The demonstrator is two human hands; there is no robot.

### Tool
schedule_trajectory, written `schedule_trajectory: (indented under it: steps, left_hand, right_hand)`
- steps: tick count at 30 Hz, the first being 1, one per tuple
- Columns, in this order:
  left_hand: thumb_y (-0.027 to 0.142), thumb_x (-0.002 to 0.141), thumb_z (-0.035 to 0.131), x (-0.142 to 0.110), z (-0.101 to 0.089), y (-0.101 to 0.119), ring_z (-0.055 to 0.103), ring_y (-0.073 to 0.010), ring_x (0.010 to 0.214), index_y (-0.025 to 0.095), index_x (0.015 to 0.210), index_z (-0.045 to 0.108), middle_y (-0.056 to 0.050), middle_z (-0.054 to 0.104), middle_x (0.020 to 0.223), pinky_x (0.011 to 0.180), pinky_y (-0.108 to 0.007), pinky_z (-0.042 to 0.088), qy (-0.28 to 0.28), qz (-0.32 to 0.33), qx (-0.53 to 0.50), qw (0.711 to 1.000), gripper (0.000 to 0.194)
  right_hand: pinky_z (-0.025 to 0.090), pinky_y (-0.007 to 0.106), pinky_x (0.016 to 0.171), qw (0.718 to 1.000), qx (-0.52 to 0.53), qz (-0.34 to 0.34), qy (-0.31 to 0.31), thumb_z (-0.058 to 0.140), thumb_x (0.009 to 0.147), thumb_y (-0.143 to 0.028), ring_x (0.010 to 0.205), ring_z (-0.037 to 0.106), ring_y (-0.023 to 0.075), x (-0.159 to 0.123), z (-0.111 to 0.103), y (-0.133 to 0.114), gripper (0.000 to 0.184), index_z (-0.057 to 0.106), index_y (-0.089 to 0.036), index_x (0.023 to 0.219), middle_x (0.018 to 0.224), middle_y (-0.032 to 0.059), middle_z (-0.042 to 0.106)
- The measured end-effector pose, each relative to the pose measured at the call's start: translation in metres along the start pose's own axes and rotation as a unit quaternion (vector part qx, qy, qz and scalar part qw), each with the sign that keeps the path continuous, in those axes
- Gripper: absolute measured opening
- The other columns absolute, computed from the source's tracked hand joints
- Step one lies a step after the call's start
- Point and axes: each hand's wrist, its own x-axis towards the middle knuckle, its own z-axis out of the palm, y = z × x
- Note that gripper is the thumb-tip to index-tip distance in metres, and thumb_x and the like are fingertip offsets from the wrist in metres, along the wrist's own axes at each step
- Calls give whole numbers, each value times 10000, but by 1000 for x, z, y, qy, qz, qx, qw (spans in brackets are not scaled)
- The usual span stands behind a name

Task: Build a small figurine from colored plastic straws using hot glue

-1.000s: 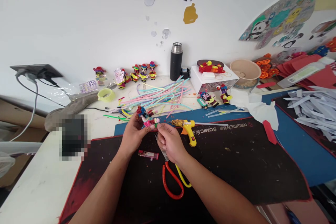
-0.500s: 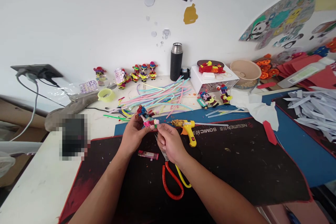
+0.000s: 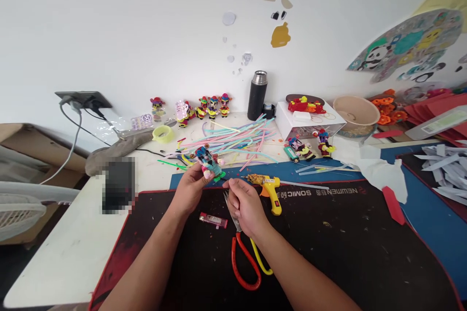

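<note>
My left hand (image 3: 189, 185) is closed round a small fuzzy doll figure (image 3: 208, 161) with a blue head, pink hands, a teal body and green feet. The doll is held tilted above the front of the mat. Just right of it, my right hand (image 3: 246, 204) is pinched, apart from the doll; what its fingertips hold, if anything, is too small to make out. Beneath that hand lie scissors (image 3: 243, 265) with one red and one yellow handle, their blades partly hidden. A pink lighter (image 3: 213, 220) rests between my forearms, and a yellow glue gun (image 3: 272, 192) lies beyond my right hand.
Pastel fuzzy stems (image 3: 233, 138) are heaped behind the doll. Several finished dolls (image 3: 213, 107) stand near the wall, beside a black thermos (image 3: 257, 96). A white box (image 3: 310, 121) and a beige bowl (image 3: 355, 112) stand at the back right. Paper strips (image 3: 443, 170) lie far right.
The doll has turned in my left hand, so its teal body and green feet show. My right hand has drawn away from it. The whole view has shifted slightly.
</note>
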Motion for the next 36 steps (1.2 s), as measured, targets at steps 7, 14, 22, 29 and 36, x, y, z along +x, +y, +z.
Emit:
schedule_trajectory:
  steps: [7, 14, 22, 29, 36]
  left_hand:
    - [363, 736, 916, -1, -4, -3, 685, -227, 893, 216, 1000, 776, -40, 769, 962, 900, -368, 534, -28, -15, 17, 999, 333]
    - [294, 723, 919, 0, -3, -4, 665, -208, 917, 210, 1086, 734, -51, 757, 1040, 854, -316, 525, -38, -9, 7, 999, 417]
    - [294, 699, 927, 0, 0, 0, 671, -222, 941, 201, 1069, 742, -57, 759, 1040, 871, -323, 535, -34, -2, 16, 999, 424]
    - [316, 633, 969, 0, 4, 1, 704, -247, 938, 198, 1014, 738, -53, 778, 995, 854, -351, 549, -30, -15, 3, 999, 462]
    - [293, 607, 981, 0, 7, 2, 704, -255, 963, 195, 1019, 732, -54, 785, 1021, 855, -342, 539, -40, -25, 12, 999, 491]
  right_hand:
    - [117, 184, 350, 1000, -9, -6, 3, 844, 772, -586, 335, 232, 31, 0, 0, 2, 450, 674, -174, 829, 447, -127, 367]
    - [130, 180, 349, 1000, -10, -6, -3, 844, 775, -594, 335, 228, 30, 1, 0, 1, 459, 670, -174, 838, 447, -130, 368]
    - [129, 185, 358, 999, -30, -6, -21, 827, 799, -597, 348, 239, 32, -2, 0, 3, 458, 685, -166, 865, 464, -124, 374]
    - [122, 187, 364, 999, -41, -3, -23, 829, 800, -595, 358, 242, 35, -3, 0, 6, 459, 621, -189, 850, 483, -126, 385]
    - [116, 188, 365, 999, -38, 0, -25, 852, 780, -551, 361, 220, 27, -2, 0, 5, 439, 625, -183, 852, 480, -135, 375]
